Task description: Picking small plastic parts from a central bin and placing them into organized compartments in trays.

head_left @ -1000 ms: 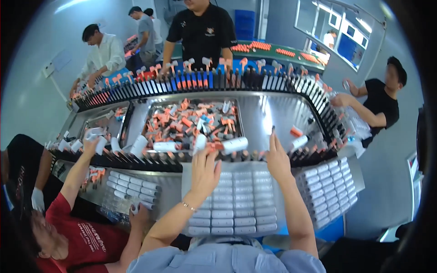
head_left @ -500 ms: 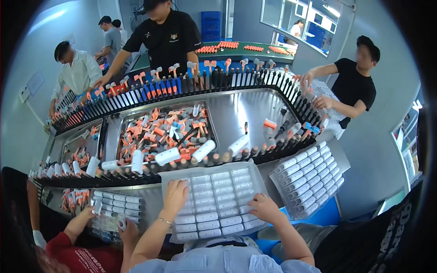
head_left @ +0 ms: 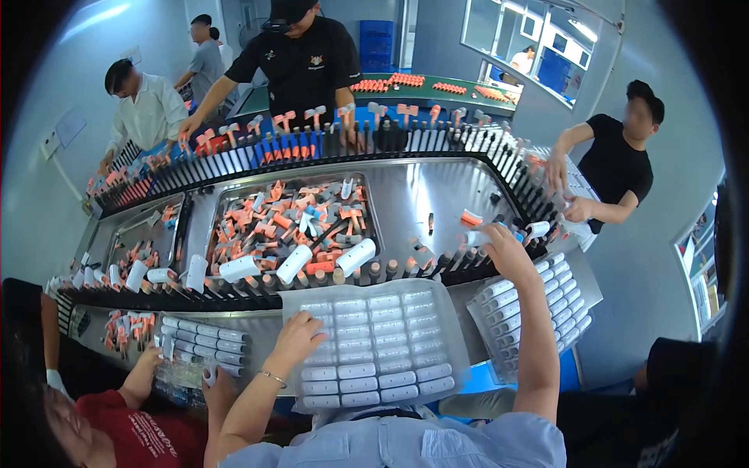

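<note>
A translucent plastic tray (head_left: 456, 312) lies in front of me. White oblong plastic shells (head_left: 357, 384) sit in its nearest rows; the farther pockets look paler and see-through. My left hand (head_left: 296, 337) rests at the tray's left side, fingers outstretched, holding nothing I can see. Forward and right, my right hand (head_left: 505, 253) reaches over to the near row of pegs. Its fingertips close on a white plastic shell (head_left: 473, 239) there, partly hidden by the hand. More white shells (head_left: 294, 264) hang tilted on pegs farther left.
Beyond the pegs, a metal tray (head_left: 373, 210) holds loose orange and grey parts (head_left: 289, 226). A stack of filled trays (head_left: 538, 308) stands at my right. At my left a person in red (head_left: 148, 429) handles another tray (head_left: 203, 339). Co-workers stand across the line.
My right hand has left the tray's right side and moved forward to the pegs. My left hand stays by the tray. The shells on the near pegs have shifted left.
</note>
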The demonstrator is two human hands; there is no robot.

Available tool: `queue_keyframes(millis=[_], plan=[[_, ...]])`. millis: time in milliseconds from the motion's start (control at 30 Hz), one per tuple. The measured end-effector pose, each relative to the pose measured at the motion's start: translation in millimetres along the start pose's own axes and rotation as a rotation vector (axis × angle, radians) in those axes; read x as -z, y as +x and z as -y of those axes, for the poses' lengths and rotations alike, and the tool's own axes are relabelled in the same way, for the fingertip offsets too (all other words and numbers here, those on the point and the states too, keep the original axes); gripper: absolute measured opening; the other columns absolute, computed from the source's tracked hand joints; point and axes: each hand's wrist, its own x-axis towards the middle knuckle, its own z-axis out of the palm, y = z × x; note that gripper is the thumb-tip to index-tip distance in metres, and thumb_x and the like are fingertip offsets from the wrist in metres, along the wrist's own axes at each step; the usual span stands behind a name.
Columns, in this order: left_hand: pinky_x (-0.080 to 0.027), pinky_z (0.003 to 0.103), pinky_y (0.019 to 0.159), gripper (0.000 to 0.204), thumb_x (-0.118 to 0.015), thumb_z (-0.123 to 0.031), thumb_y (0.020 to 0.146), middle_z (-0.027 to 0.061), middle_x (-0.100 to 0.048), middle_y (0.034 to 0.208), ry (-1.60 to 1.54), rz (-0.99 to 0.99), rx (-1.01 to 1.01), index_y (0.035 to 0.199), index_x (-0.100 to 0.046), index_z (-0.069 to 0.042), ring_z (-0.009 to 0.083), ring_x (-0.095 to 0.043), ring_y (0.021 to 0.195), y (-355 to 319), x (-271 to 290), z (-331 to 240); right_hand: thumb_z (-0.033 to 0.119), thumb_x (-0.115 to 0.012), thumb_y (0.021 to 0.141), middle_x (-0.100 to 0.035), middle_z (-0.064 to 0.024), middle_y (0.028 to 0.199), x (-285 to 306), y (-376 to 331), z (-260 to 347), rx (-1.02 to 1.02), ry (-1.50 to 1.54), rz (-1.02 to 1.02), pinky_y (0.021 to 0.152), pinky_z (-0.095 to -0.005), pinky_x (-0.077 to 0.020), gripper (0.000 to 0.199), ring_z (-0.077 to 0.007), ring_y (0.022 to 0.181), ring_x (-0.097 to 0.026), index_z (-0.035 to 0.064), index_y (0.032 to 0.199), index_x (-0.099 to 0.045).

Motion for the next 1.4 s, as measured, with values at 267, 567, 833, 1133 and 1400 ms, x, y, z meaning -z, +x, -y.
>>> queue_keyframes(millis=[267,567,833,1133,1400], plan=[[-0.042,0.037,0.078,0.022,-0.069,-0.023,0.070,0.0062,-0.050,0.090,-0.030,0.080,0.025,0.085,-0.064,-0.009,0.0244,-0.050,0.091,-18.4,12.4,-13.8,0.018,-0.050,0.087,-0.060,-0.0212,0.097,-50.1,48.9,19.7,-0.159,0.091,0.191,0.075,-0.0431,-0.0448,0.028,-0.0369,0.091,-0.057,0.0003,0.109,-0.053],[-0.045,0.036,0.077,0.014,-0.066,-0.020,0.076,0.0059,-0.055,0.090,-0.075,-0.067,-0.048,0.083,-0.064,-0.009,0.0248,-0.054,0.087,-20.3,-10.0,8.7,0.015,-0.064,0.077,-0.053,-0.0174,0.113,-72.1,-37.6,89.3,0.027,0.188,-0.153,0.086,-0.0415,-0.0418,0.040,-0.0350,0.102,-0.050,0.0012,0.113,-0.052],[-0.042,0.038,0.078,0.021,-0.070,-0.023,0.070,0.0066,-0.053,0.088,-0.068,0.168,-0.056,0.084,-0.064,-0.009,0.0257,-0.052,0.086,-40.0,19.8,-46.5,0.016,-0.069,0.068,-0.058,-0.0090,0.091,-97.0,-161.5,75.6,-0.025,0.202,0.326,0.078,-0.0396,-0.0445,0.026,-0.0299,0.091,-0.053,0.0076,0.092,-0.062],[-0.042,0.037,0.075,0.027,-0.068,-0.024,0.072,0.0069,-0.053,0.089,0.008,0.063,0.030,0.093,-0.060,-0.011,0.0260,-0.053,0.087,-77.4,11.0,-39.1,0.018,-0.069,0.069,-0.055,-0.0103,0.091,-92.2,-167.6,79.8,0.053,0.173,0.447,0.078,-0.0387,-0.0424,0.024,-0.0280,0.091,-0.052,0.0104,0.091,-0.066],[-0.041,0.039,0.079,0.026,-0.064,-0.026,0.076,0.0101,-0.052,0.093,0.122,0.236,0.028,0.093,-0.060,-0.007,0.0278,-0.050,0.094,-68.0,23.1,-40.5,0.017,-0.061,0.078,-0.059,-0.0167,0.105,-4.3,-81.3,53.3,0.008,0.153,0.159,0.089,-0.0395,-0.0426,0.029,-0.0339,0.101,-0.054,0.0023,0.104,-0.058]])
